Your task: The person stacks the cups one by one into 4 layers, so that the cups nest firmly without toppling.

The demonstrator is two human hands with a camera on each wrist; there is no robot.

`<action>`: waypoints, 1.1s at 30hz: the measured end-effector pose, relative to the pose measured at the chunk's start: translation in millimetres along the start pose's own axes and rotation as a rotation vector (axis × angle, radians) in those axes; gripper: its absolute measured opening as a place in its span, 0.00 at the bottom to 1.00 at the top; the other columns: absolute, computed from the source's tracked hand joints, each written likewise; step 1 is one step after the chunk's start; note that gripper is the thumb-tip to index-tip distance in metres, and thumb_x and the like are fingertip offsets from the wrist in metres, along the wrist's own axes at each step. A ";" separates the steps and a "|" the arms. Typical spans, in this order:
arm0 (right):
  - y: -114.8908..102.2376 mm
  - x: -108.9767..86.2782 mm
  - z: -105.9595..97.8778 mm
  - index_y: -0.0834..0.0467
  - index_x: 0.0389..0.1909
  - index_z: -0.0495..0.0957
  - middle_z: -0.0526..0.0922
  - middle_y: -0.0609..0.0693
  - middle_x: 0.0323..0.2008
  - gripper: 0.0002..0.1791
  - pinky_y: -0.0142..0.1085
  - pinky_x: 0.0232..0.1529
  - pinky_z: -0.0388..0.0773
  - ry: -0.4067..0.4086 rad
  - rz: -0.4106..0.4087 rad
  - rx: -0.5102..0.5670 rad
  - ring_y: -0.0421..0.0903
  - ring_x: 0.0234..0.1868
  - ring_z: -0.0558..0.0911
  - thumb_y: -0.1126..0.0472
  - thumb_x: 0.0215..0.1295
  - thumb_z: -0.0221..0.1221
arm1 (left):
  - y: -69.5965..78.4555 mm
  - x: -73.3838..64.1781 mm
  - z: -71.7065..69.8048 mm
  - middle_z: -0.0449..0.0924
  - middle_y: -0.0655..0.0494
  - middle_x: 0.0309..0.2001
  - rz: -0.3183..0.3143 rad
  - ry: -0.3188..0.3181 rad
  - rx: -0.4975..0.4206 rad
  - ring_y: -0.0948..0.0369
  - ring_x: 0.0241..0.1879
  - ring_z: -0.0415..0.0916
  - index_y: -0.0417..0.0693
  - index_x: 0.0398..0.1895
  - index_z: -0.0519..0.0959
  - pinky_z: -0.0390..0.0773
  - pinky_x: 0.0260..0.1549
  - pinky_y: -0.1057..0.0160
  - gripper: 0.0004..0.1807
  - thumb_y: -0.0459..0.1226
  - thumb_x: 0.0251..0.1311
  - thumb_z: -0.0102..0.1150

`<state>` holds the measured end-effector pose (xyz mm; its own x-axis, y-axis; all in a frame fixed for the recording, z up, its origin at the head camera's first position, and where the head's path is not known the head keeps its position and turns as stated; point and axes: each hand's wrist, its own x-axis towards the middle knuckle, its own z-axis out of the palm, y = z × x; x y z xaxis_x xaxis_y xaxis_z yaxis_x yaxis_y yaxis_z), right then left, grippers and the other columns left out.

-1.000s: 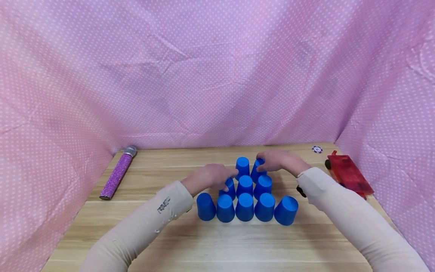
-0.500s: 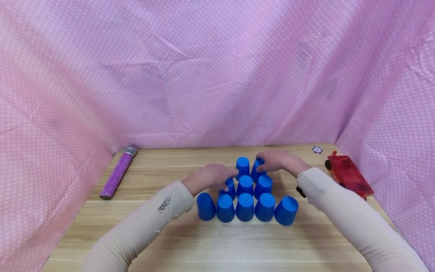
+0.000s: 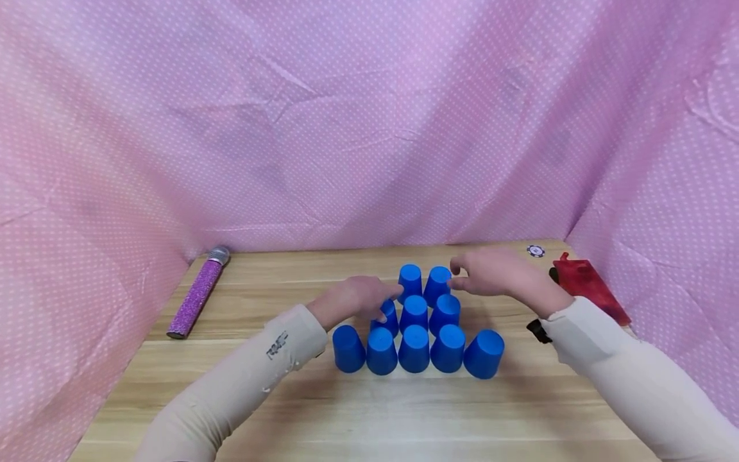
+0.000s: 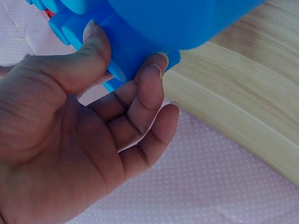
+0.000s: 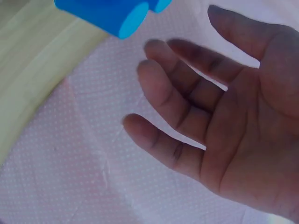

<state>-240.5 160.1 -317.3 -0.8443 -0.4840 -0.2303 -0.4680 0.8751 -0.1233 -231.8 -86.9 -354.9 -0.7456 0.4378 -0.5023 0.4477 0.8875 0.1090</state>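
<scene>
Blue plastic cups stand upside down in three rows in the head view: two at the back, three in the middle, several in front. My left hand grips the left cup of the middle row; in the left wrist view, the thumb and bent fingers lie on opposite sides of that cup. To the right of the back right cup, my right hand is held with its fingers loosely spread and nothing in them. The right wrist view has this hand apart from a blue cup.
A purple glitter microphone lies at the table's left. At the far right are a black-and-white poker chip and a red see-through toy with a black wheel. Pink dotted cloth hangs behind and along both sides of the wooden table.
My right hand has let go of the back right cup and moved away to the right. My left hand has stayed on its cup, and the view has shifted slightly.
</scene>
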 end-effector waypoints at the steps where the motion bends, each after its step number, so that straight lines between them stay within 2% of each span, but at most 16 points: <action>1: -1.7 -3.0 1.2 0.55 0.55 0.81 0.88 0.52 0.43 0.22 0.46 0.38 0.83 -0.018 -0.015 -0.007 0.49 0.41 0.85 0.45 0.70 0.59 | 0.1 -0.3 -0.4 0.79 0.57 0.60 0.000 0.000 0.003 0.56 0.58 0.77 0.63 0.73 0.63 0.77 0.60 0.48 0.35 0.45 0.64 0.65; 3: -5.0 -7.2 5.2 0.56 0.56 0.80 0.88 0.53 0.45 0.23 0.48 0.40 0.84 -0.052 -0.027 -0.013 0.51 0.43 0.85 0.45 0.69 0.60 | 0.5 -0.4 -0.4 0.79 0.57 0.61 -0.004 -0.001 0.008 0.56 0.59 0.77 0.63 0.74 0.63 0.77 0.61 0.48 0.36 0.45 0.64 0.65; 6: -8.5 -9.3 13.0 0.57 0.61 0.78 0.86 0.56 0.52 0.27 0.54 0.48 0.83 -0.090 -0.024 -0.020 0.57 0.52 0.85 0.44 0.69 0.60 | 0.8 0.0 -0.5 0.79 0.57 0.62 -0.005 -0.002 0.018 0.56 0.60 0.77 0.63 0.74 0.63 0.77 0.61 0.48 0.36 0.45 0.64 0.65; 10: -10.9 -10.0 20.7 0.58 0.66 0.74 0.83 0.58 0.58 0.31 0.59 0.56 0.79 -0.136 -0.002 0.001 0.60 0.60 0.81 0.43 0.69 0.59 | 1.2 0.1 -0.4 0.78 0.57 0.63 -0.001 -0.003 0.019 0.55 0.61 0.77 0.63 0.74 0.62 0.76 0.62 0.47 0.36 0.45 0.64 0.65; 19: -10.4 -9.6 30.0 0.58 0.65 0.74 0.85 0.57 0.53 0.32 0.58 0.54 0.80 -0.138 -0.020 0.026 0.58 0.54 0.84 0.43 0.68 0.61 | 1.0 -0.3 -0.8 0.79 0.57 0.62 0.011 0.007 0.024 0.56 0.59 0.78 0.63 0.73 0.63 0.78 0.60 0.48 0.35 0.45 0.64 0.65; 26: -10.3 -8.5 35.5 0.60 0.68 0.71 0.83 0.59 0.57 0.35 0.59 0.57 0.78 -0.146 -0.016 0.013 0.61 0.58 0.82 0.43 0.67 0.62 | 1.2 -0.8 -1.2 0.79 0.57 0.61 0.015 0.009 0.018 0.56 0.58 0.78 0.62 0.72 0.65 0.78 0.59 0.48 0.34 0.44 0.64 0.65; 33: -10.6 -4.8 36.9 0.60 0.67 0.71 0.84 0.59 0.56 0.34 0.59 0.56 0.79 -0.147 -0.007 0.010 0.60 0.58 0.82 0.44 0.67 0.62 | 1.0 0.2 -1.7 0.79 0.57 0.61 0.006 -0.002 0.016 0.56 0.58 0.78 0.63 0.72 0.65 0.78 0.59 0.48 0.34 0.45 0.63 0.65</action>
<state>-221.9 153.4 -350.5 -0.7934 -0.4848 -0.3682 -0.4703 0.8721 -0.1350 -232.3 -85.8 -353.5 -0.7420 0.4426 -0.5035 0.4596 0.8827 0.0986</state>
